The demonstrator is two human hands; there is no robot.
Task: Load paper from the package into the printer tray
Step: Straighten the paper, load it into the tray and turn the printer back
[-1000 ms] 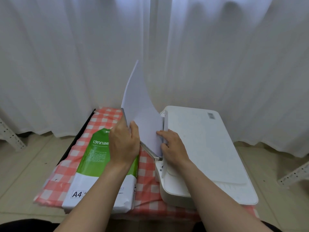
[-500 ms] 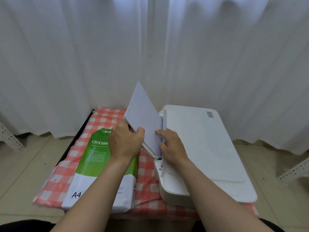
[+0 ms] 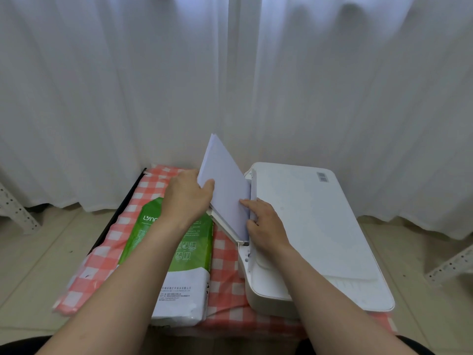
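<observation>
**Paper stack going into printer's rear tray**

Head view only, looking fwd and down.

Paper stack (image 3: pixel 225 190) tilted, leaning left, bottom edge down in tray (image 3: pixel 227 230) at left side of printer (image 3: pixel 314 226). Top corner of stack pointing up in front of white curtain (image 3: pixel 102 98). Sheets white w/ faint lilac cast; upper edges slightly fanned.

Left hand (image 3: pixel 185 199) curled round stack's left edge, thumb on front face, other fingers behind and hidden; gripping paper. Forearm crossing over paper package (image 3: pixel 179 252), blocking its middle.

Right hand (image 3: pixel 265 222) at stack's right edge, next to printer body. Forefinger stretched out flat against front sheet near bottom; remaining fingers bent, pressing stack's edge. Touching paper, partly closed; full wrap round stack not visible. Heel of hand resting on printer's top.

Package lying flat, left of printer, near but apart from it: green upper part w/ white lettering, white lower part w/ small print. Far end hidden under left hand, so can't tell how open.

Printer white, flat lid, small barcode label (image 3: pixel 323 177) at far right corner. Both on red-and-white checked cloth (image 3: pixel 225 272) over low table; black table edge (image 3: pixel 115 213) showing at left. Beige tiled floor (image 3: pixel 38 252) around. Perforated metal brackets at far left (image 3: pixel 12 208) and far right (image 3: pixel 450 267) edges.
</observation>
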